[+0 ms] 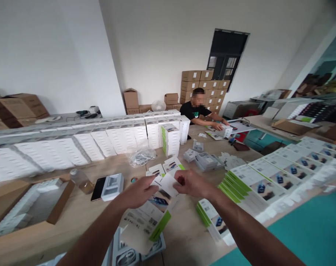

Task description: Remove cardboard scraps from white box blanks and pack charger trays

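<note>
White paper [168,184] sits pinched in the fingers of the left hand [141,192] and right hand [190,183], just above a printed carton [156,216], with a cable tray [126,257] nearer the person and white boxes [123,136] stacked beyond across the tabletop [181,240].
</note>
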Demonstrator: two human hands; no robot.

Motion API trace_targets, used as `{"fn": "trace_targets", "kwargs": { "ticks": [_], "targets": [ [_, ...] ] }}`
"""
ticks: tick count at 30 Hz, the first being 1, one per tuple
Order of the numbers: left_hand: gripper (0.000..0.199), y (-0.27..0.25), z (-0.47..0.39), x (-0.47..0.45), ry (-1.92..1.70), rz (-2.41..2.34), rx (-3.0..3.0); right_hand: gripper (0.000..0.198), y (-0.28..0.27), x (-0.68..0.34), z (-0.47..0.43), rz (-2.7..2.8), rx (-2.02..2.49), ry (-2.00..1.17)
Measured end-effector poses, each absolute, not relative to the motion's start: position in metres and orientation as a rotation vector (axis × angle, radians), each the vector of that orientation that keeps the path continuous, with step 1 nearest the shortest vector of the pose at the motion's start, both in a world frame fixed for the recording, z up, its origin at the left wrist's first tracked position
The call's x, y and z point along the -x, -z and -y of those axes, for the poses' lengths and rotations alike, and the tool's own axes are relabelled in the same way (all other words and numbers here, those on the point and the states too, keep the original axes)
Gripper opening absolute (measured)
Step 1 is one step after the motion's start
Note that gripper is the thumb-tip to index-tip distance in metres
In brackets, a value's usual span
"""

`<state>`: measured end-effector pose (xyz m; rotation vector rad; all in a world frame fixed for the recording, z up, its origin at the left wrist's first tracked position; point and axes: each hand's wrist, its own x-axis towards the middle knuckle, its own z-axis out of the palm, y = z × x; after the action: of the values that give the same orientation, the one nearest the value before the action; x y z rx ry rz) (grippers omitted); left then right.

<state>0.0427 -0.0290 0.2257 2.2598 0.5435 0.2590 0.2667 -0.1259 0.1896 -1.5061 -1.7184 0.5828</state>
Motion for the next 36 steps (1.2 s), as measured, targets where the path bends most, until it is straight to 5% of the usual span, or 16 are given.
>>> {"fn": "trace_targets", "kwargs": {
  "ticks": [4,15,25,31,36],
  "targets": [
    [0.024,-0.221,0.029,-0.045,-0.180,-0.503,-2.320,0.012,-0.178,-0.266,0.135,1.645,1.493,-0.750],
    [0.018,-0.213,0.031,-0.054,-0.130,-0.396,-2.418,0.006,-0.161,-0.254,0.152,1.701,1.790,-0.357],
    [0.026,-0.197,0.028,-0.039,-0.034,-0.346,-2.328,0.028,-0.134,-0.255,0.164,1.115,1.145,-1.470],
    [0.026,-0.186,0.035,-0.034,0.073,-0.419,-2.436,0.024,-0.093,-0.238,0.153,1.101,1.209,-1.487],
    [0.024,-0.161,0.030,-0.013,-0.001,-0.562,-2.282,0.020,-0.037,-0.236,0.131,0.888,1.441,-1.168]
  ]
}}
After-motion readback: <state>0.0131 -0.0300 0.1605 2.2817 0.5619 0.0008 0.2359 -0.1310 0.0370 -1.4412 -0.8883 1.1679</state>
